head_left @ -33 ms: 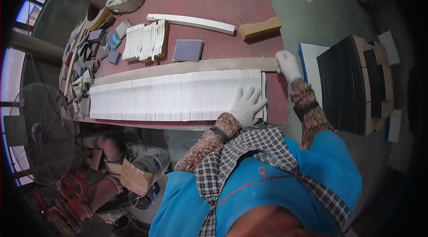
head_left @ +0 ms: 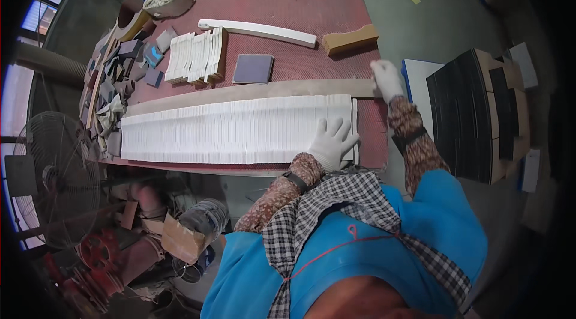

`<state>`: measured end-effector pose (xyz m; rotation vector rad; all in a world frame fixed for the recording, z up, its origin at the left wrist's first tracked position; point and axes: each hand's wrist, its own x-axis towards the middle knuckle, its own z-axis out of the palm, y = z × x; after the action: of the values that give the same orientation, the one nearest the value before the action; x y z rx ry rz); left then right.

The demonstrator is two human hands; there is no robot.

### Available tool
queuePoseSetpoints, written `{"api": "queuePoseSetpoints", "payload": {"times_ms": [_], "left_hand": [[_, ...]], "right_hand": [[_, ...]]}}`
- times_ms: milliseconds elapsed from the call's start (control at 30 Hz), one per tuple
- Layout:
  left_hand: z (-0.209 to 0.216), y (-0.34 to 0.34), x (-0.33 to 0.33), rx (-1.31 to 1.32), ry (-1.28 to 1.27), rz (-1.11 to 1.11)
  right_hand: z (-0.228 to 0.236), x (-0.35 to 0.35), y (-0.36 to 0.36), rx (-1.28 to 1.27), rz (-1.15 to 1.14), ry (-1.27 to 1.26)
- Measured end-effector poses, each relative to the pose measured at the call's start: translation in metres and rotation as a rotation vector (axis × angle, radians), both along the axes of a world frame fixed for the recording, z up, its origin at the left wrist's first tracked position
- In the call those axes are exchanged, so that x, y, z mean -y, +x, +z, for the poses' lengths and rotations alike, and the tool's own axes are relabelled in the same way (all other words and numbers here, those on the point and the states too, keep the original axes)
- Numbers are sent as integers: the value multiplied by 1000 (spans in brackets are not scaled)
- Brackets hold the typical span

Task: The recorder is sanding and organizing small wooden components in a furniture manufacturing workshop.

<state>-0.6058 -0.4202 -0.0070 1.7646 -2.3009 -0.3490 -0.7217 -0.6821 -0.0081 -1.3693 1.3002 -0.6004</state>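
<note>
A long row of white slats (head_left: 240,130), packed side by side, lies along the near part of the red table. My left hand (head_left: 331,145), in a white knit glove, rests flat with fingers spread on the right end of this row. Behind the row runs a long tan-brown strip (head_left: 252,91). At the strip's right end is my right hand (head_left: 389,81), also gloved, with its fingers curled; what they hold, if anything, is hidden. One slat (head_left: 355,130) stands slightly apart at the row's right end.
Farther back on the red table (head_left: 288,1) lie a grey-purple block (head_left: 253,68), a bundle of white-faced pieces (head_left: 195,56), a curved white bar (head_left: 258,32) and a brown wooden block (head_left: 351,39). Sanding scraps (head_left: 123,73) crowd the left. Stacked black-faced boards (head_left: 462,115) stand right.
My right hand has shifted slightly up and away at the strip's right end. My left hand and the row of slats have stayed in place.
</note>
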Motion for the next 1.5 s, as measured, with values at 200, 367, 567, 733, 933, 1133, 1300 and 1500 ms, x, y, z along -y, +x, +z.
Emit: {"api": "queuePoseSetpoints", "payload": {"times_ms": [200,367,567,733,933,1133,1300,1500], "left_hand": [[-9,1,-3,-183,48,19],[-15,2,-5,-128,-59,24],[-28,3,-7,-156,-92,36],[-23,2,-4,-191,-32,-10],[-5,2,0,-79,-21,18],[-2,2,1,-80,-41,-1],[1,-1,-1,-40,-35,12],[8,-1,1,10,-17,-2]], "right_hand": [[-49,122,99,-142,-303,169],[-86,160,135,-152,-254,277],[-99,157,140,-21,-250,141],[-88,141,114,86,-359,54],[-56,129,75,299,-282,217],[-29,92,-13,699,-42,289],[-19,2,-90,597,133,228],[48,-77,-120,754,69,263]]}}
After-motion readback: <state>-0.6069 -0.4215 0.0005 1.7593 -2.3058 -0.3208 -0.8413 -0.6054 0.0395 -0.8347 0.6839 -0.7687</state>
